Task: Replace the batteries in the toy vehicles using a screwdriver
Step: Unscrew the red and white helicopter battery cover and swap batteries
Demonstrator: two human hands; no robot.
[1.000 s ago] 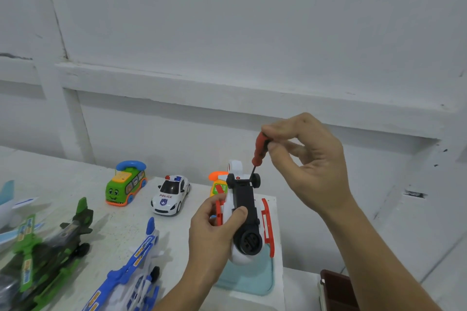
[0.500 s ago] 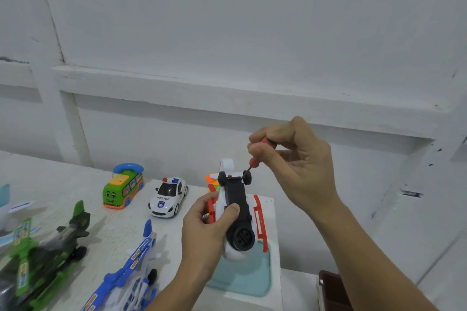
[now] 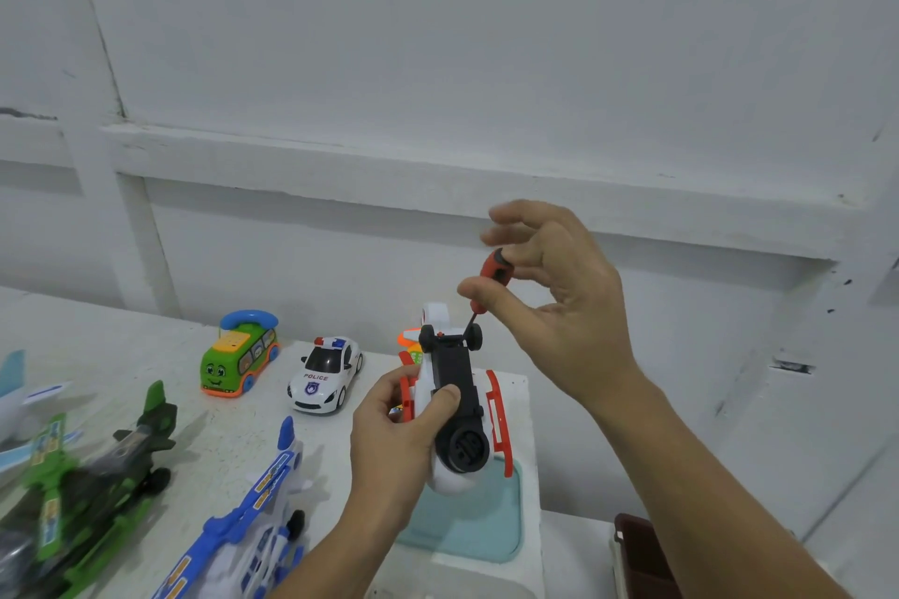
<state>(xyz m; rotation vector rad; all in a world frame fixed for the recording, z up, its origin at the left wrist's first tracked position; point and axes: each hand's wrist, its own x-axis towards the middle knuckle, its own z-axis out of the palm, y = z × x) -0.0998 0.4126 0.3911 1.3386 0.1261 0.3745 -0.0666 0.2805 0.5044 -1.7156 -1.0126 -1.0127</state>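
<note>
Right hand [image 3: 559, 306] pinching red screwdriver [image 3: 494, 270] between thumb and fingers, tip slanting down onto wheel end of toy. Left hand [image 3: 394, 433] gripping white-red toy vehicle [image 3: 455, 384] in air above surface [image 3: 160, 355], black belly facing up. Long axis running away from me: rounded end near, wheels toward wall. I'm judging this early: cover looking shut, no batteries showing. Police car [image 3: 326, 375], green bus [image 3: 241, 355], blue plane [image 3: 253, 520] waiting.

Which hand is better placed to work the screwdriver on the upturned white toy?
Right. The right hand pinches the red screwdriver, tip at the white toy by its wheels; the left hand grips the toy.
</note>
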